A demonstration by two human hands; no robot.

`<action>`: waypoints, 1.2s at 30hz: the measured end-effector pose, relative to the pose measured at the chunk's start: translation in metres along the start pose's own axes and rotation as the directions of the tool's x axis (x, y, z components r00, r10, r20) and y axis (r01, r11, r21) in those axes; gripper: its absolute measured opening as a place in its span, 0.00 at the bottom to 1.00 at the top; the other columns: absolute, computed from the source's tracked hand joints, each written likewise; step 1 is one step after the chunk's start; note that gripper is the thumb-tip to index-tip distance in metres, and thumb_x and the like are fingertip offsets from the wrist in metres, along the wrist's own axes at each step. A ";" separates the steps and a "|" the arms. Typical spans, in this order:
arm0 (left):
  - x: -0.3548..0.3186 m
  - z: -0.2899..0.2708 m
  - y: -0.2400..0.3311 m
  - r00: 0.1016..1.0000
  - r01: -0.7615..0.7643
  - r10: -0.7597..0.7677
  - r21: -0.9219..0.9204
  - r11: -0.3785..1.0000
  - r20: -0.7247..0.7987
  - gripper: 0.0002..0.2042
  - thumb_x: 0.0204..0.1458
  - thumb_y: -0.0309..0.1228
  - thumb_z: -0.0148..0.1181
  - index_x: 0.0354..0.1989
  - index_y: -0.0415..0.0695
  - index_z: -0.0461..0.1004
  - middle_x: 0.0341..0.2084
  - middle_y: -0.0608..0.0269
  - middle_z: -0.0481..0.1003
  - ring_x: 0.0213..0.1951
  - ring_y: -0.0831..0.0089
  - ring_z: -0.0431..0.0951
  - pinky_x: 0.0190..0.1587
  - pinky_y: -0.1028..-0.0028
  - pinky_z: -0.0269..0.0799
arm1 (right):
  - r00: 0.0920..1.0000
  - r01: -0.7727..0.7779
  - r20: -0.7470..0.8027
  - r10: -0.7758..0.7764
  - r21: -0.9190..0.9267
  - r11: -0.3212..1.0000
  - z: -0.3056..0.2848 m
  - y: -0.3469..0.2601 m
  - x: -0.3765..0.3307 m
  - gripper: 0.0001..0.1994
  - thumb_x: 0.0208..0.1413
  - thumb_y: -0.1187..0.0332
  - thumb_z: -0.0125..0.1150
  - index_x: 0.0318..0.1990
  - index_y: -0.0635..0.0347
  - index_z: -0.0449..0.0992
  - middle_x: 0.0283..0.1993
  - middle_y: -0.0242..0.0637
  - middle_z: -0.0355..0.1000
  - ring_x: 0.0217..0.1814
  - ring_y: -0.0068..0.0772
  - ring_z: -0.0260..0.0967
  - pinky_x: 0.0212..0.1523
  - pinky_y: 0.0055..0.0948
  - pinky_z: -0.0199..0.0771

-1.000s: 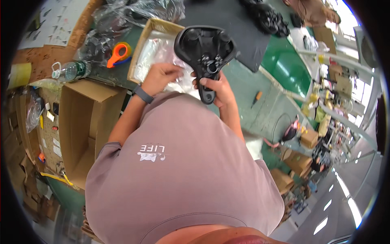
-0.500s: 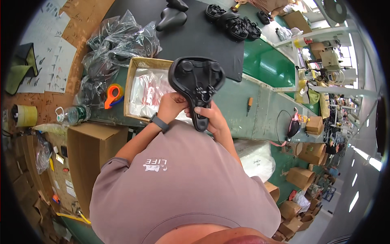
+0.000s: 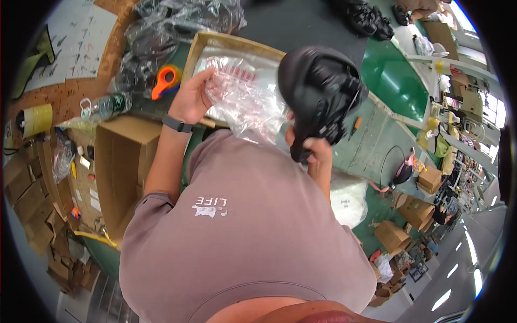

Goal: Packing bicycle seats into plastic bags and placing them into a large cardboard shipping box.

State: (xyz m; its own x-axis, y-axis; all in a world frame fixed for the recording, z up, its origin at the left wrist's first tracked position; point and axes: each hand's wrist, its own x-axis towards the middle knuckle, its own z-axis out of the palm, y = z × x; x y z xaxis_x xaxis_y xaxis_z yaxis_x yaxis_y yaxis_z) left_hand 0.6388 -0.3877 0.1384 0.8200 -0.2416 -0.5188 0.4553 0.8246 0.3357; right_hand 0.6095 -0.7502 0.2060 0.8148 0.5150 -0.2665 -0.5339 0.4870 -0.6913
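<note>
My right hand [image 3: 312, 148] grips a black bicycle saddle [image 3: 318, 89] by its narrow nose, with the underside and rails facing me; it is slightly blurred. My left hand [image 3: 198, 97], with a dark band on the wrist, pinches the edge of a clear plastic bag [image 3: 245, 105] with red print. The bag hangs crumpled between my two hands, above a shallow open cardboard box [image 3: 237, 40] that holds more clear bags.
Saddles wrapped in clear plastic [image 3: 183, 24] lie beyond the box. An orange tape dispenser [image 3: 166, 81] and a plastic bottle [image 3: 110, 106] stand at left, above an open carton [image 3: 126, 172]. Right of the saddle lies an orange-handled screwdriver [image 3: 355, 127]. More saddles [image 3: 369, 21] sit at the far right.
My left hand has left the saddle's side and now lifts a clear bag from the box. My right hand has carried the saddle to the right. The view has shifted.
</note>
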 end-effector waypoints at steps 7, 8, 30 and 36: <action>0.048 0.189 0.005 0.421 -0.857 0.250 0.472 -0.205 0.872 0.01 0.62 0.24 0.69 0.39 0.43 0.86 0.27 0.64 0.77 0.30 0.69 0.78 0.34 0.68 0.74 | 0.887 -0.271 -0.360 -0.289 -0.913 0.305 0.002 -0.023 0.045 0.67 0.48 0.83 0.78 0.89 0.46 0.35 0.70 0.57 0.75 0.65 0.58 0.80 0.66 0.47 0.81; 0.050 0.207 -0.002 0.413 -0.895 0.106 0.425 -0.137 0.905 0.02 0.59 0.23 0.71 0.38 0.43 0.86 0.27 0.61 0.76 0.30 0.65 0.78 0.34 0.67 0.74 | 0.890 -0.182 -0.316 -0.327 -0.906 0.381 -0.011 -0.019 0.054 0.64 0.51 0.82 0.75 0.89 0.48 0.35 0.70 0.54 0.75 0.63 0.56 0.81 0.63 0.47 0.82; 0.259 0.137 0.130 0.237 -0.231 0.882 0.906 -0.356 0.407 0.14 0.70 0.25 0.63 0.62 0.39 0.77 0.55 0.59 0.79 0.53 0.70 0.78 0.58 0.68 0.76 | 0.638 -0.510 -0.354 -0.684 -0.860 -0.030 -0.558 -0.310 0.468 0.51 0.58 0.63 0.68 0.84 0.69 0.44 0.77 0.68 0.65 0.79 0.65 0.66 0.77 0.50 0.69; 0.445 0.104 0.097 0.676 -0.066 0.556 0.791 -0.608 0.484 0.46 0.56 0.34 0.78 0.81 0.39 0.59 0.71 0.40 0.71 0.72 0.42 0.71 0.75 0.51 0.67 | 0.700 -0.606 -0.507 -0.502 -0.794 -0.042 -0.527 -0.285 0.456 0.58 0.55 0.58 0.75 0.86 0.67 0.40 0.78 0.67 0.64 0.73 0.66 0.73 0.74 0.51 0.74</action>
State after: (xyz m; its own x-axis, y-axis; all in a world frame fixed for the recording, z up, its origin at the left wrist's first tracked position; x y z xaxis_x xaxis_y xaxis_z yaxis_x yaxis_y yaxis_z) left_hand 1.0844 -0.4681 0.0216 0.9752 0.0478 0.2162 -0.0565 -0.8904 0.4516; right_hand 1.2522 -1.0258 -0.0720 0.9534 -0.2416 -0.1805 -0.2912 -0.8931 -0.3429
